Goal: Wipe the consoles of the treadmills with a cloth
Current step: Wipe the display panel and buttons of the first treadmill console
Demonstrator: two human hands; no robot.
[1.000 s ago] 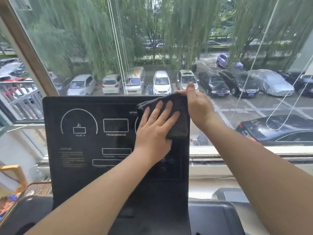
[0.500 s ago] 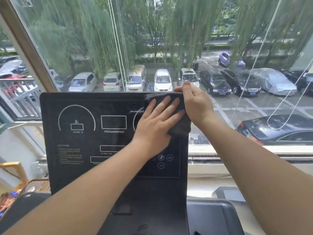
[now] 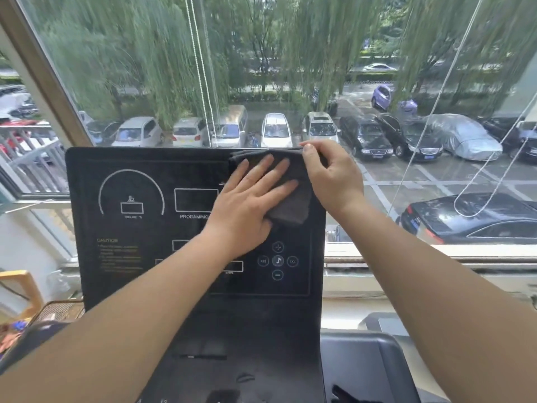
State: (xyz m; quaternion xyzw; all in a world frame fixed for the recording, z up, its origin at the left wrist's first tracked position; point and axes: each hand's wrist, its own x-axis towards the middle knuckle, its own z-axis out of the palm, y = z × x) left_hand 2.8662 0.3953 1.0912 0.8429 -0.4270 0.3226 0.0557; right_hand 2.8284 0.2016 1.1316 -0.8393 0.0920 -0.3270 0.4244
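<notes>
- Head view looked down on a black console [image 3: 139,257] that stood upright before a window [image 3: 290,53], its face toward the person.
- Cloth [image 3: 293,205], dark grey and folded, lay flat against the console's face in its 1 o'clock corner. Its top edge was level with the console's top edge.
- Left hand [image 3: 247,207] pressed flat on the cloth, fingers straight and slightly spread, tips pointing toward 1 o'clock. The heel of the hand lay on the bare console at the cloth's 7 o'clock.
- Right hand [image 3: 331,175] was at the cloth's 3 o'clock, over the console's right edge. Its thumb lay on the cloth's top corner and its fingers curled round behind, pinching the cloth there. What those fingers touched at the back could not be told.
- Round buttons [image 3: 278,260] formed a cross at the cloth's 6 o'clock, uncovered, just beside the left wrist.
- White arc [image 3: 131,190] was printed at the console's 10 o'clock, well apart from both hands. The left hand hid the end of the word under the middle box.
- Cords [image 3: 203,68] hung down the glass at the console's 12 o'clock.
- Parked cars [image 3: 276,129] stood in a row beyond the glass.
- Grey panel [image 3: 363,362] sat at the console's 5 o'clock, touching its right edge.
</notes>
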